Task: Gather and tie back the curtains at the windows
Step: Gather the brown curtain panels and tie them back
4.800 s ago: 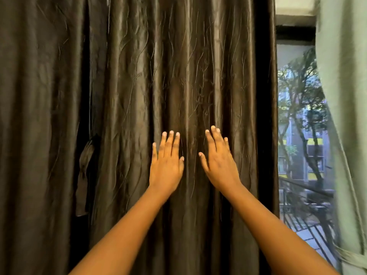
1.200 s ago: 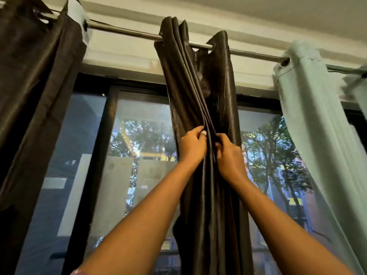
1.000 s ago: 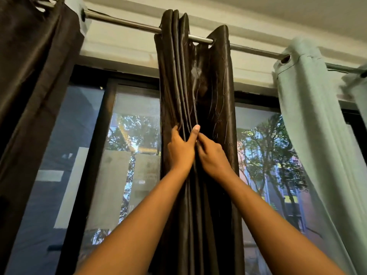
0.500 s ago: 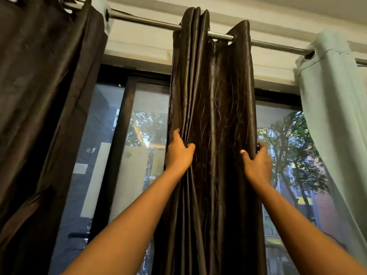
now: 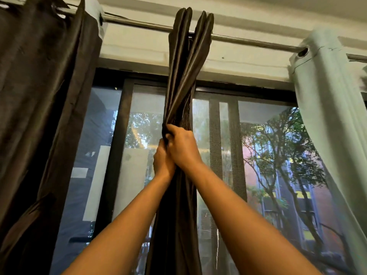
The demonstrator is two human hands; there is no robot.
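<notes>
from the head view, half a second ago our hands held opposite edges of the brown curtain (image 5: pixel 179 76); now they have come together at its middle. our right hand (image 5: pixel 183 146) is clamped round the bunched folds, and our left hand (image 5: pixel 162 161), just below and touching it, grips the same bundle. the glossy, crinkled fabric hangs from the metal rod (image 5: pixel 248 41) as a narrow twisted rope before the window (image 5: pixel 268 155). a matte pale green curtain (image 5: pixel 327 106) hangs at right, another dark curtain (image 5: pixel 39 96) at left.
</notes>
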